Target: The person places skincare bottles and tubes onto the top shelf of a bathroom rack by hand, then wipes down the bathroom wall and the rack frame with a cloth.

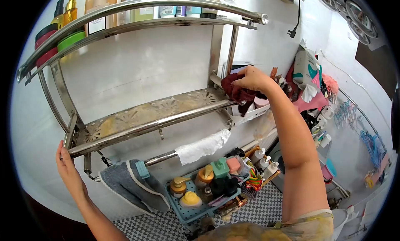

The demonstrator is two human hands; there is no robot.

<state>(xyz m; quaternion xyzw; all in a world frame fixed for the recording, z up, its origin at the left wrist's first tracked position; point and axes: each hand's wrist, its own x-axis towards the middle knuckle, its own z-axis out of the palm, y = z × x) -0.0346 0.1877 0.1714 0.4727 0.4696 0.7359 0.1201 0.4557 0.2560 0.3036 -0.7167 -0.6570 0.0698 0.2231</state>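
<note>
My right hand (252,79) is closed on a dark red cloth (235,90), which lies against the right end of a metal wall rack. The lower shelf (150,109) of the rack has flower-shaped cutouts and shows brownish stains. At the rack's lower left corner, my left hand (66,159) touches the outer end of the metal frame, its fingers partly hidden behind it. Bottles and jars stand on the upper shelf (137,25). A grey towel (133,186) and a white cloth (203,147) hang on the bar below.
Under the rack, a blue tray (187,214) holds pump bottles and soaps. A white basket (252,114) sits beside the rack's right end. Farther right are a tissue pack (306,68), blue hangers (372,147) and a black plug (292,32) on its cord.
</note>
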